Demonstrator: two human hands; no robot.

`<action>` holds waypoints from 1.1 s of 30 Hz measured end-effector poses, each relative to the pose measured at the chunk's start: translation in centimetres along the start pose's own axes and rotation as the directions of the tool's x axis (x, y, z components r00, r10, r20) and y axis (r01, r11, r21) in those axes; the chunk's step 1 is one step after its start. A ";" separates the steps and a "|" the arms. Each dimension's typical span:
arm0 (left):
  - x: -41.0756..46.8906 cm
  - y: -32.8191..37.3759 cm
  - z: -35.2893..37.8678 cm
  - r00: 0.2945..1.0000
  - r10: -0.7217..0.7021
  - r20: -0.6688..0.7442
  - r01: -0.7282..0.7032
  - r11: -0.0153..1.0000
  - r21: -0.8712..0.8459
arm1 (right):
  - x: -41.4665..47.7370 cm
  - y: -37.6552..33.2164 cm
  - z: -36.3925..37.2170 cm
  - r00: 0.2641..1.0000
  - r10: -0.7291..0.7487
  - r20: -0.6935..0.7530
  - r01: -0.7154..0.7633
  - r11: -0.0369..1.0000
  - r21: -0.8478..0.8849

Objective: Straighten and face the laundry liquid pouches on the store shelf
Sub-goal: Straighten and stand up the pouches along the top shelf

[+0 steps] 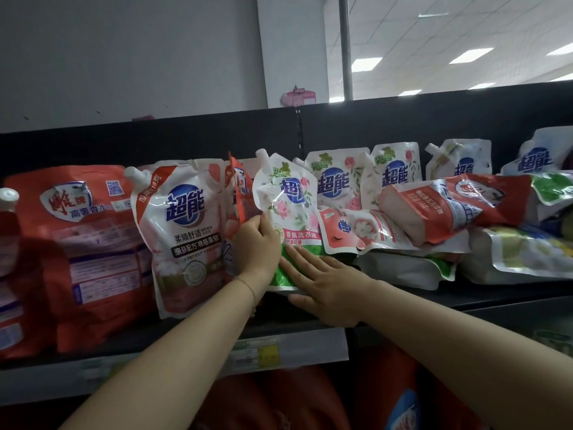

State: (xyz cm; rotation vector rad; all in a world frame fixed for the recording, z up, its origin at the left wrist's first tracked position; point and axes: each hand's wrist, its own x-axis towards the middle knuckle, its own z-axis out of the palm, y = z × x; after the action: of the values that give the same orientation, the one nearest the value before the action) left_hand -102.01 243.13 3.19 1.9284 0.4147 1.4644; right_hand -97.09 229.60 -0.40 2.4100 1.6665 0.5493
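At shelf front, dead centre of view, both bare forearms reach up from 6 o'clock. Left hand (pixel 255 243): wrist cocked back, fingers curled round the left edge of the rose pouch (pixel 291 206), pinching it. Thin bracelet (pixel 246 285) on that wrist. Right hand (pixel 322 283): flat, fingers straight and close together, palm pressed on the pouch's green bottom band, fingertips aimed to 10 o'clock, gripping nothing.

Rose pouch stands on the shelf (pixel 496 297), long axis near vertical, top leaning slightly to 11 o'clock. Its white spout cap is at the upper left corner and its printed front faces the camera. Glossy soft plastic film, crinkled and dented up top, white with pink roses, blue round logo.

At its 9 o'clock, touching: pink pouch (pixel 183 231), upright, same spout shape, shiny. Further at 9: big red bag (pixel 83 243), smooth, bulging. At 3 o'clock: toppled heap (pixel 434 212) of pouches lying flat, long axes roughly horizontal, more upright ones behind. Price strip (pixel 273 352) at 6 o'clock, blurred.
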 end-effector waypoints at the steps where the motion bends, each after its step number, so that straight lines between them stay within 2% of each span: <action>1: -0.1 -0.2 -0.3 1.000 0.026 -0.001 -0.026 0.999 0.025 | 0.2 -0.1 0.1 1.000 0.001 0.011 -0.001 1.000 -0.009; 5: -0.6 -1.1 -0.9 0.990 0.142 -0.008 -0.141 0.988 0.059 | 1.0 -0.5 0.4 0.996 0.035 0.077 -0.033 0.999 -0.030; 9: -0.7 -1.0 -1.2 0.980 0.198 0.009 -0.197 0.970 0.141 | 1.8 -0.1 0.3 0.988 0.055 0.148 -0.060 0.998 0.029; 13: -0.9 -1.5 -1.5 0.971 0.231 0.056 -0.237 0.959 0.156 | 2.1 0.4 0.2 0.980 -0.061 0.187 0.074 0.995 -0.060; 14: -0.9 -1.6 -1.6 0.972 0.230 0.058 -0.236 0.959 0.159 | 2.0 0.3 -0.1 0.979 -0.074 0.190 0.081 0.996 -0.028; 17: -1.0 -1.7 -1.6 0.976 0.209 0.059 -0.215 0.965 0.149 | 1.4 0.0 -1.9 0.993 0.013 0.115 -0.028 0.991 0.132; 20: -1.8 -0.9 -1.8 0.958 0.279 0.066 -0.286 0.945 0.161 | 0.4 0.3 -3.4 0.980 0.121 -0.155 -0.086 0.973 0.216; 22: -2.5 -0.4 -2.0 0.906 0.413 0.089 -0.422 0.882 0.209 | -0.2 1.0 -4.1 0.949 0.136 -0.285 -0.088 0.981 0.174; 25: -3.3 0.7 -1.8 0.802 0.584 0.128 -0.590 0.738 0.328 | -1.6 2.9 -4.6 0.914 0.111 -0.390 -0.050 0.985 0.164; 27: -3.7 1.6 -1.4 0.743 0.647 0.171 -0.658 0.661 0.362 | -2.6 4.3 -4.6 0.893 0.101 -0.439 -0.037 0.988 0.152; 29: -4.3 2.5 -0.3 0.724 0.643 0.250 -0.689 0.651 0.319 | -3.4 5.8 -4.1 0.896 0.101 -0.432 -0.045 0.989 0.138; 33: -5.8 4.5 3.3 0.700 0.499 0.511 -0.686 0.668 0.287 | -5.1 8.2 -3.0 0.894 0.162 -0.418 -0.105 0.982 0.155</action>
State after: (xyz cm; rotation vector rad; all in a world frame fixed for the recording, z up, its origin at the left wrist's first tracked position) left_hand -101.44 235.25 1.58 2.8911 -0.1238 1.3689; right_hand -92.65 221.66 4.05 2.6552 1.7418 1.0993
